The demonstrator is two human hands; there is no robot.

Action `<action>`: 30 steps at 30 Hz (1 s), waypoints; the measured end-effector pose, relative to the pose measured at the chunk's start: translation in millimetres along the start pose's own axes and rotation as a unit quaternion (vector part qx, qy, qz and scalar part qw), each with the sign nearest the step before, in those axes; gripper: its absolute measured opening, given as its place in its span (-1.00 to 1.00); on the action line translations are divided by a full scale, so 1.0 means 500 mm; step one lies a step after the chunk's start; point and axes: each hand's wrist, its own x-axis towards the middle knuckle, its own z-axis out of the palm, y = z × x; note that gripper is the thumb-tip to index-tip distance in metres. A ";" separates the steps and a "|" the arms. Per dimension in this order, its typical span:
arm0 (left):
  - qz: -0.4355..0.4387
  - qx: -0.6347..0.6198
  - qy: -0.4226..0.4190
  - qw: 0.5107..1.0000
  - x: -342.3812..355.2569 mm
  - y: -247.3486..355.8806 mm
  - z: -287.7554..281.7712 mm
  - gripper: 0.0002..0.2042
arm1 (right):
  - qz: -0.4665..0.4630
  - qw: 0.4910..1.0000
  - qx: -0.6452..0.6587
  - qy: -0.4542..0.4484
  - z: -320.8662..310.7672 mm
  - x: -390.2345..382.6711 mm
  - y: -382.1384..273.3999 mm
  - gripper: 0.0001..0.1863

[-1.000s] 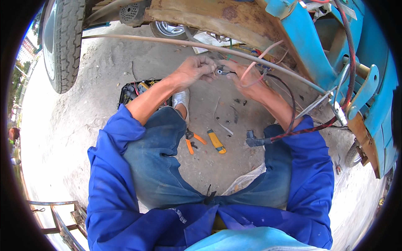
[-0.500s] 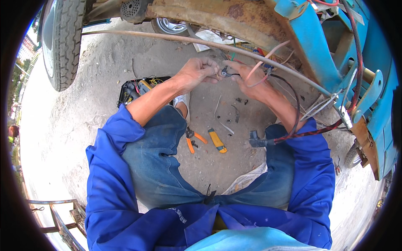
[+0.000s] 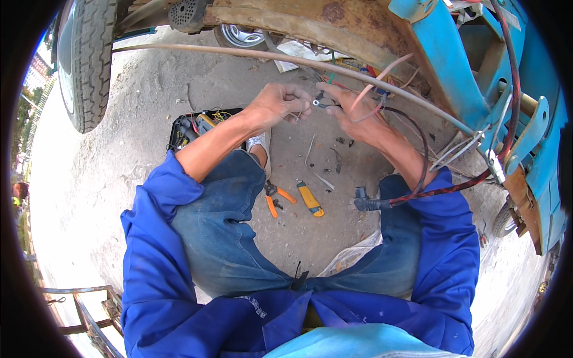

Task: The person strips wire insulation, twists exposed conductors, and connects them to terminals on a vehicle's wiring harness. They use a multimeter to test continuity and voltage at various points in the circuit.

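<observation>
— Both hands sit a little lower than before, no?
— Yes. The left hand point(image 3: 276, 106) and right hand point(image 3: 357, 116) pinch a small metal wire terminal point(image 3: 316, 102) between fingertips, above the concrete floor point(image 3: 149, 137) (pliers point(image 3: 276, 198) and utility knife point(image 3: 311, 199) lie below).

Person seated on sandy ground point(image 3: 149, 137), blue sleeves, jeans. Left hand point(image 3: 276, 106) and right hand point(image 3: 358, 116) raised close together, fingers pinching a small metal connector point(image 3: 316, 102) with thin wires point(image 3: 382, 83) between them. Dark cable point(image 3: 418, 167) loops over right forearm to a black plug point(image 3: 362, 200). On the ground between the knees: orange pliers point(image 3: 276, 198), yellow utility knife point(image 3: 311, 199). Black toolbox point(image 3: 194, 126) beside left forearm. Tyre point(image 3: 86, 59) upper left, rusty blue vehicle frame point(image 3: 441, 53) above.
</observation>
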 end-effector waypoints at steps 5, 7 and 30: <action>-0.019 -0.035 0.005 0.999 -0.006 0.003 -0.001 -0.73 | 0.015 1.000 -0.009 -0.017 -0.006 0.000 -0.008 -0.35; -0.030 -0.040 -0.004 0.999 -0.006 0.006 -0.001 -0.72 | 0.020 0.999 -0.015 -0.019 -0.009 -0.001 -0.010 -0.34; -0.071 -0.164 -0.017 0.984 0.004 -0.015 -0.007 -0.65 | -0.016 0.997 0.079 -0.008 -0.003 -0.006 0.013 -0.29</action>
